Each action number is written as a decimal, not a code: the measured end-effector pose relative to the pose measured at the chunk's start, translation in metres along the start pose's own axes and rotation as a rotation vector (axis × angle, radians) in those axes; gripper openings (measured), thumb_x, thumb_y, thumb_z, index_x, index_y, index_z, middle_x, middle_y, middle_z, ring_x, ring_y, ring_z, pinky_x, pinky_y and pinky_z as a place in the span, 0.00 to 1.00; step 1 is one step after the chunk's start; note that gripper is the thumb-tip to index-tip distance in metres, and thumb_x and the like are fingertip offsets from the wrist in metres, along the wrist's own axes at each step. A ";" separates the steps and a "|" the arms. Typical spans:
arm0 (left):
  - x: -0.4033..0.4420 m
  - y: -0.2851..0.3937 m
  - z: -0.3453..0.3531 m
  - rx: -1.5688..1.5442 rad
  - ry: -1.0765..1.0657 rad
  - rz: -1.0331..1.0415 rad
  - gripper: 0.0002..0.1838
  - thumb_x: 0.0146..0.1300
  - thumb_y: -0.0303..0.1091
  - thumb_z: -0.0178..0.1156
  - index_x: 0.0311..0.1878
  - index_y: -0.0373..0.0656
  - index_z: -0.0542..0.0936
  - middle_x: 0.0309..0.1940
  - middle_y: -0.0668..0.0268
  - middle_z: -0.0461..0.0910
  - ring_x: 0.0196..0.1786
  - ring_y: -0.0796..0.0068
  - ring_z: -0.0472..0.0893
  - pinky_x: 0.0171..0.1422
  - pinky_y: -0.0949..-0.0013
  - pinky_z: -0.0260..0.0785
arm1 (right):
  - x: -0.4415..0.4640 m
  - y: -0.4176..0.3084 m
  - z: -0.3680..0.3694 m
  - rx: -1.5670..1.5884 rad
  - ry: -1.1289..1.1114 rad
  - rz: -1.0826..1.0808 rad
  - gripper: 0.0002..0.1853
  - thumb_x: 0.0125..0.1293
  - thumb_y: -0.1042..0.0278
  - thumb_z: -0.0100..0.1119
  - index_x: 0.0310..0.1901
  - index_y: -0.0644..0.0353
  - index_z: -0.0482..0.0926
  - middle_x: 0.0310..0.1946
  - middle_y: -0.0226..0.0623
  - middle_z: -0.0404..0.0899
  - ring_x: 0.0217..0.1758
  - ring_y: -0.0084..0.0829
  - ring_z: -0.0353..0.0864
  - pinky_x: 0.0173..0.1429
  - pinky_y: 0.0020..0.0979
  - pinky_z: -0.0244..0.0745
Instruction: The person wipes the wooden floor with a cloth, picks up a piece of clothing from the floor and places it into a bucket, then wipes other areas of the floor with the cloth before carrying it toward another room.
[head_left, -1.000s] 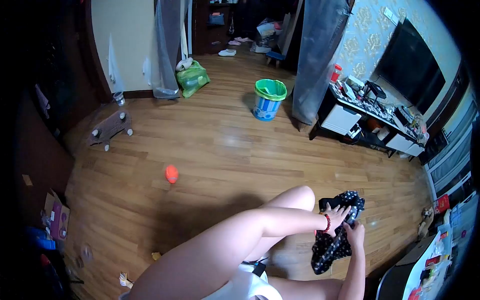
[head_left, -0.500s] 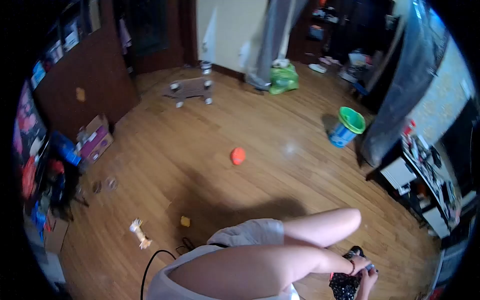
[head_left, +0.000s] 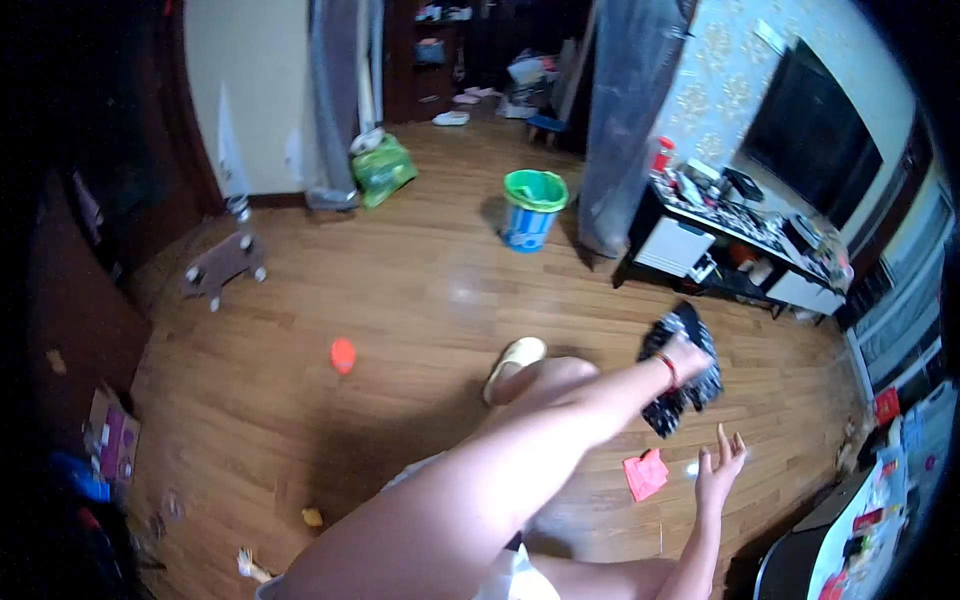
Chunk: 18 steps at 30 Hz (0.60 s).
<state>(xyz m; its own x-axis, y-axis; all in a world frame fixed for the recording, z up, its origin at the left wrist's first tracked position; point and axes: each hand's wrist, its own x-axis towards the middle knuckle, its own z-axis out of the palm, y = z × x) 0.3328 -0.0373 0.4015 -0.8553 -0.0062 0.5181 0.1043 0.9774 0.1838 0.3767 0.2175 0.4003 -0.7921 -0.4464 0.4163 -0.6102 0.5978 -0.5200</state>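
Observation:
My left hand (head_left: 688, 360), with a red bracelet at its wrist, grips a black cloth item with a white pattern (head_left: 668, 412), probably a garment. The cloth hangs below and around the fist, just above or touching the wooden floor; I cannot tell which. My right hand (head_left: 718, 470) is held lower in the view, fingers spread and holding nothing. A folded coral-pink cloth (head_left: 646, 474) lies on the floor between the right hand and my leg.
An orange ball-like object (head_left: 343, 355) and a small yellow piece (head_left: 312, 517) lie on the floor. Beyond stand a blue bin with green rim (head_left: 528, 225), a green bag (head_left: 382, 172), a four-legged brown stool-like object (head_left: 226, 268) and a cluttered TV cabinet (head_left: 675, 246).
My view has turned right. My hands were together at the black patterned cloth; now they are apart, the left lifting it away and the right empty. The coral-pink cloth now shows fully on the floor.

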 end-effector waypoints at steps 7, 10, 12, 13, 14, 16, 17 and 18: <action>0.032 -0.246 0.014 -0.118 0.197 -0.781 0.12 0.53 0.30 0.57 0.43 0.44 0.77 0.41 0.48 0.80 0.46 0.49 0.80 0.50 0.50 0.72 | 0.008 -0.014 0.002 0.019 -0.123 0.125 0.19 0.56 0.73 0.62 0.51 0.56 0.79 0.61 0.49 0.62 0.65 0.47 0.61 0.69 0.44 0.57; 0.026 -0.316 -0.041 -0.124 0.275 -1.097 0.11 0.61 0.31 0.49 0.46 0.43 0.75 0.47 0.48 0.78 0.53 0.48 0.78 0.57 0.50 0.69 | 0.016 -0.031 0.018 0.068 -0.246 0.204 0.18 0.56 0.73 0.63 0.51 0.58 0.79 0.61 0.50 0.62 0.64 0.47 0.63 0.68 0.43 0.58; 0.018 -0.391 -0.044 -0.046 0.424 -1.126 0.12 0.61 0.32 0.52 0.48 0.46 0.75 0.45 0.49 0.80 0.52 0.48 0.78 0.56 0.51 0.70 | 0.021 -0.035 0.033 0.081 -0.299 0.226 0.18 0.56 0.72 0.63 0.51 0.58 0.79 0.61 0.49 0.62 0.64 0.47 0.62 0.68 0.43 0.58; 0.016 -0.405 -0.067 -0.059 0.397 -1.198 0.13 0.60 0.32 0.54 0.49 0.46 0.75 0.44 0.50 0.80 0.51 0.48 0.79 0.55 0.52 0.71 | 0.022 -0.033 0.043 0.069 -0.311 0.227 0.19 0.54 0.72 0.64 0.50 0.57 0.79 0.60 0.51 0.63 0.64 0.48 0.64 0.67 0.45 0.60; 0.014 -0.421 -0.083 0.036 0.387 -1.219 0.14 0.58 0.32 0.56 0.49 0.46 0.75 0.44 0.50 0.81 0.50 0.49 0.80 0.55 0.52 0.72 | 0.021 -0.028 0.052 0.059 -0.319 0.260 0.19 0.55 0.73 0.63 0.50 0.56 0.79 0.60 0.48 0.63 0.63 0.46 0.65 0.62 0.42 0.64; 0.007 -0.481 -0.091 0.196 0.408 -1.129 0.16 0.56 0.29 0.58 0.49 0.44 0.75 0.45 0.51 0.81 0.50 0.51 0.80 0.55 0.53 0.72 | 0.018 -0.015 0.072 0.041 -0.337 0.330 0.19 0.55 0.76 0.62 0.51 0.54 0.79 0.60 0.44 0.63 0.60 0.42 0.67 0.52 0.37 0.73; 0.007 -0.496 -0.103 0.220 0.358 -1.110 0.18 0.55 0.28 0.58 0.51 0.44 0.75 0.46 0.52 0.80 0.51 0.52 0.80 0.56 0.53 0.72 | 0.019 -0.013 0.079 0.024 -0.351 0.381 0.18 0.56 0.76 0.62 0.50 0.56 0.79 0.59 0.44 0.64 0.60 0.41 0.68 0.51 0.36 0.74; 0.006 -0.524 -0.103 0.276 0.349 -1.055 0.18 0.55 0.26 0.58 0.51 0.44 0.75 0.47 0.54 0.80 0.52 0.54 0.79 0.57 0.52 0.70 | 0.019 -0.006 0.087 0.010 -0.349 0.426 0.18 0.56 0.76 0.62 0.50 0.56 0.79 0.59 0.44 0.64 0.59 0.41 0.68 0.51 0.36 0.74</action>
<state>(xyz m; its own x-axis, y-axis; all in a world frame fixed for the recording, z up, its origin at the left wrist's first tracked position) 0.3251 -0.5715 0.3949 -0.2583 -0.8672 0.4257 -0.7337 0.4627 0.4975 0.3643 0.1474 0.3462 -0.9264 -0.3619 -0.1041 -0.2330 0.7681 -0.5965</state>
